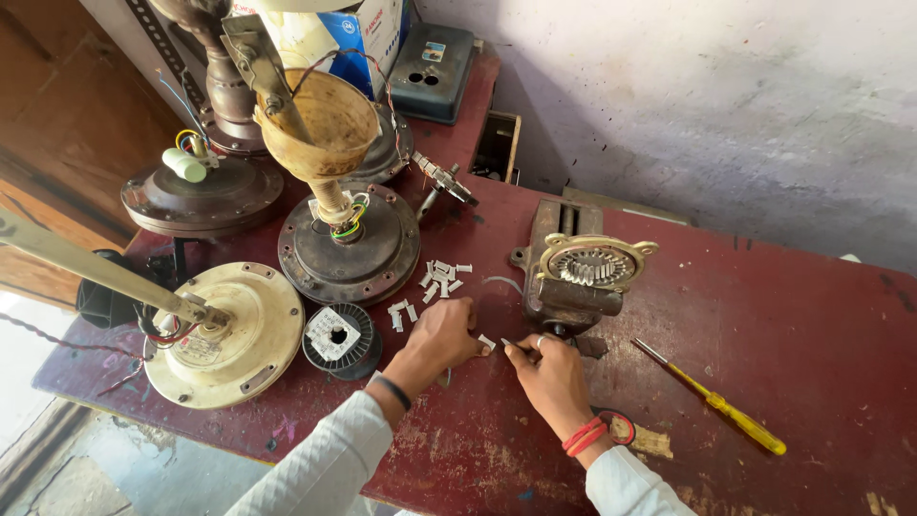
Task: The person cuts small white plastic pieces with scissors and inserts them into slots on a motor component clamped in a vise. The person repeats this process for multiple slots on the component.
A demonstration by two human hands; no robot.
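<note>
My left hand (441, 336) rests on the red table (764, 325), fingers pinching a small white paper strip (487, 341). My right hand (546, 368), with a ring and red bangles, meets it and pinches the same spot, holding a thin dark tool tip. Several folded white paper strips (441, 273) lie scattered just beyond my left hand. A slotted metal stator (590, 264) sits clamped in a bench vise (559, 287) right behind my right hand.
Ceiling fan motors stand at left: a cream one (229, 334), a dark one (349, 244) with a cream canopy cup (320, 119), another dark one (202, 196). A wire spool (339, 336) sits beside my left wrist. A yellow-handled screwdriver (716, 401) lies at right.
</note>
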